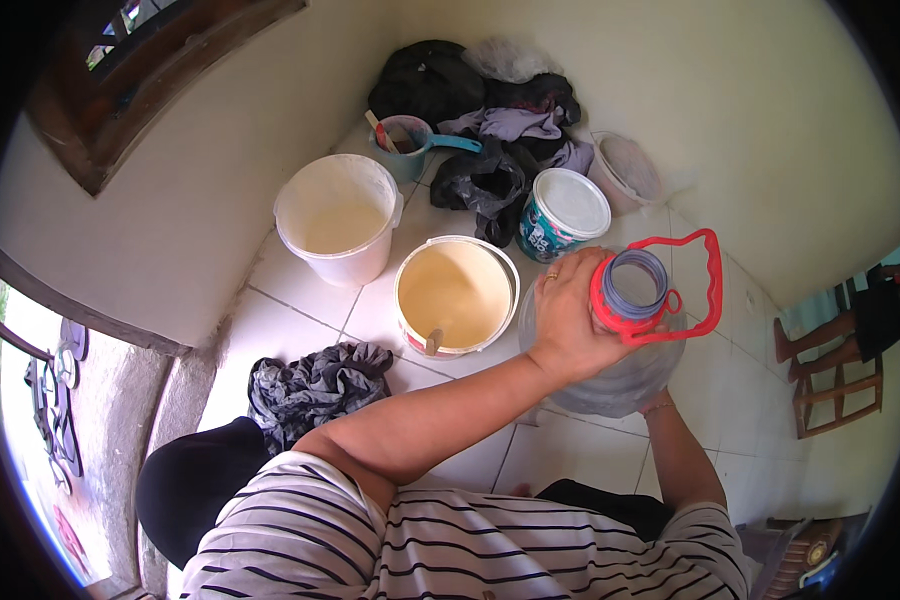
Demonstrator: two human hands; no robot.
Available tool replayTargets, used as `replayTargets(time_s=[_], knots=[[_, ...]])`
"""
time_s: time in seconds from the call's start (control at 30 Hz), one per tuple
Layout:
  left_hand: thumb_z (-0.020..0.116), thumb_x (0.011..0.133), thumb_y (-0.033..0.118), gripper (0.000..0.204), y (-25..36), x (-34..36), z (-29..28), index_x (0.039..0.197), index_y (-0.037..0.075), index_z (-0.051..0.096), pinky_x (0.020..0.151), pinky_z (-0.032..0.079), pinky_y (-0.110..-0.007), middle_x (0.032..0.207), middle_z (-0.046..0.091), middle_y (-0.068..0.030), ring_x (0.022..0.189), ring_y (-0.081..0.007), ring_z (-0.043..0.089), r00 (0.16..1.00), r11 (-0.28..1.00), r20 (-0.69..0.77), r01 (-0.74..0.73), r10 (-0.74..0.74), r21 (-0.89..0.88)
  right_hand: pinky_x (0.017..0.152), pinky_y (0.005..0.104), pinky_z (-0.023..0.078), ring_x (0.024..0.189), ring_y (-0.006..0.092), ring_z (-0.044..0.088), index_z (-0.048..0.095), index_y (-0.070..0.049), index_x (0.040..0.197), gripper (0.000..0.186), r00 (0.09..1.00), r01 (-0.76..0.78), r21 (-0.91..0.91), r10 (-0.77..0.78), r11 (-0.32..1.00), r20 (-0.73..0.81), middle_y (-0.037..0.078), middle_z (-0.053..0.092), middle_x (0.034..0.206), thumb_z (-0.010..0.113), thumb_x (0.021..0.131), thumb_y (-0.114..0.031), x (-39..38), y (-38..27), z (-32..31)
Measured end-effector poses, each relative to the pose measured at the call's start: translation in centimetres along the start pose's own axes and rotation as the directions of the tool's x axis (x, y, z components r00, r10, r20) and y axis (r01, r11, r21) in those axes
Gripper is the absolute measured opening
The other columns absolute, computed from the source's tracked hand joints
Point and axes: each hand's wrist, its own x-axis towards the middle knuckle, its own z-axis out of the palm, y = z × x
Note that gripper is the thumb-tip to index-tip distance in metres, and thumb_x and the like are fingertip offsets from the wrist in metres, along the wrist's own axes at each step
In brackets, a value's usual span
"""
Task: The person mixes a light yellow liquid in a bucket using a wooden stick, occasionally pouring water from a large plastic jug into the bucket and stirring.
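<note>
A large clear water jug [610, 385] with a ribbed grey mouth is in front of me, to the right. A red carrying handle [712, 285] rings its neck and sticks out to the right. My left hand [570, 325] is wrapped round the neck, just below the mouth. Low on the jug's right side, my right hand [658, 403] reaches behind its body, and its fingers are hidden. Left of the jug stands a white bucket [513, 290] of cream-coloured liquid, with a stick or handle [434, 341] leaning at its near rim.
Farther left is a white bucket [290, 225] with pale contents. Behind are a lidded paint tub [548, 235], a blue dipper [455, 143], a greyish tub [610, 180] and black plastic bags [425, 85]. Crumpled dark cloth [320, 390] lies nearer me. A person's legs [820, 345] show at right.
</note>
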Motion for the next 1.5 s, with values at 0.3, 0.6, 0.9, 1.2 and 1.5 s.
replayTargets(time_s=[0.3, 0.6, 0.9, 1.2, 1.5], knots=[[0.087, 0.056, 0.041, 0.074, -1.7, -1.5, -1.3, 0.111, 0.005, 0.054, 0.086, 0.046, -0.040, 0.105, 0.060, -0.0137, 0.097, -0.0320, 0.059, 0.976, 0.961, -0.031, 0.205, -0.215, -0.186, 0.100, 0.0407, 0.043, 0.120, 0.0260, 0.051, 0.042, -0.005, 0.137, 0.059, 0.985, -0.081, -0.023, 0.077, 0.996, -0.153, 0.011, 0.052, 0.132, 0.035, 0.096, -0.046, -1.0, 0.6, -2.9], [0.086, 0.064, 0.035, 0.065, -2.7, -5.3, -1.5, 0.110, 0.002, 0.054, 0.089, 0.046, -0.036, 0.110, 0.060, -0.0130, 0.104, -0.0264, 0.059, 0.881, 0.736, 0.035, 0.417, -0.473, -0.533, 0.096, 0.0400, 0.046, 0.114, 0.0274, 0.055, 0.046, -0.001, 0.132, 0.053, 0.930, -0.149, -0.285, 0.036, 0.947, -0.366, 0.014, 0.056, 0.126, 0.042, 0.095, -0.038, -6.9, -3.7, -7.4], [0.080, 0.073, 0.030, 0.056, -3.1, -5.8, -1.9, 0.113, 0.003, 0.053, 0.091, 0.045, -0.033, 0.111, 0.061, -0.0099, 0.104, -0.0214, 0.059, 0.829, 0.593, 0.226, 0.531, -0.511, -0.606, 0.093, 0.0353, 0.047, 0.112, 0.0244, 0.057, 0.050, 0.003, 0.129, 0.054, 0.798, -0.218, -0.524, -0.159, 0.823, -0.581, 0.013, 0.059, 0.124, 0.049, 0.093, -0.037, -12.0, -8.8, -4.8], [0.076, 0.079, 0.033, 0.047, -4.6, -6.5, -1.5, 0.110, 0.005, 0.056, 0.090, 0.043, -0.032, 0.106, 0.063, -0.0082, 0.100, -0.0191, 0.059, 0.784, 0.538, 0.226, 0.574, -0.578, -0.617, 0.088, 0.0330, 0.048, 0.100, 0.0226, 0.062, 0.058, 0.005, 0.119, 0.044, 0.753, -0.320, -0.589, -0.178, 0.742, -0.634, 0.012, 0.064, 0.113, 0.054, 0.091, -0.029, -13.1, -10.5, -5.4], [0.071, 0.083, 0.037, 0.046, -5.6, -6.2, -2.1, 0.112, 0.005, 0.056, 0.089, 0.042, -0.032, 0.106, 0.062, -0.0084, 0.099, -0.0191, 0.057, 0.772, 0.563, 0.214, 0.596, -0.599, -0.573, 0.087, 0.0323, 0.045, 0.096, 0.0191, 0.058, 0.060, 0.005, 0.112, 0.048, 0.732, -0.322, -0.638, -0.244, 0.699, -0.636, 0.010, 0.063, 0.108, 0.062, 0.088, -0.036, -13.6, -12.6, -3.5]])
